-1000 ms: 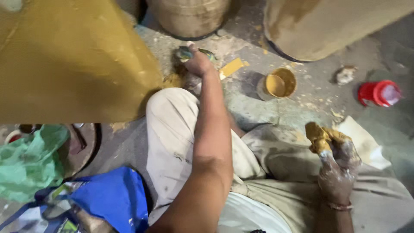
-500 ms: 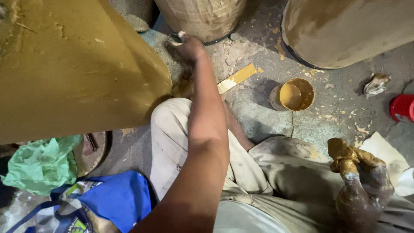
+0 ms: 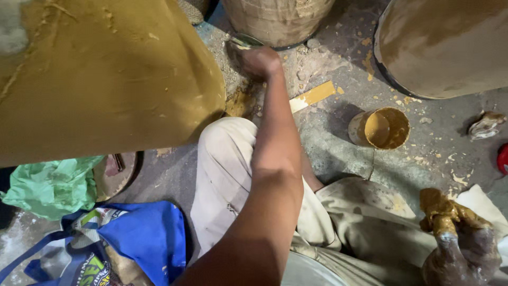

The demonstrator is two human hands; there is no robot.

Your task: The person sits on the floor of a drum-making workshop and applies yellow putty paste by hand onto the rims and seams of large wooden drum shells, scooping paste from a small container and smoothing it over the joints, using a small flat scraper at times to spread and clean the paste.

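Note:
My left hand (image 3: 259,61) is stretched far forward over my knee, its fingers closed around a small grey-green object (image 3: 239,42) on the floor, at the foot of a burlap-wrapped pot (image 3: 278,18). My right hand (image 3: 463,251) rests low at the right by my lap. It is smeared with ochre paste and grips a lump of that paste (image 3: 442,212). A small cup of ochre paste (image 3: 382,128) stands on the floor between the two hands. A flat paste-smeared stick (image 3: 314,96) lies just right of my left forearm.
A big ochre-coated form (image 3: 106,74) fills the upper left, and another rounded form (image 3: 450,42) fills the upper right. A green plastic bag (image 3: 50,185) and a blue bag (image 3: 140,238) lie at lower left. A crumpled wrapper (image 3: 487,124), a red thing (image 3: 502,159) and a white cloth (image 3: 484,204) are at the right.
My left hand has reached farther forward, from beside the stick up to the foot of the burlap-wrapped pot. My right hand has stayed low at the right with its lump of paste.

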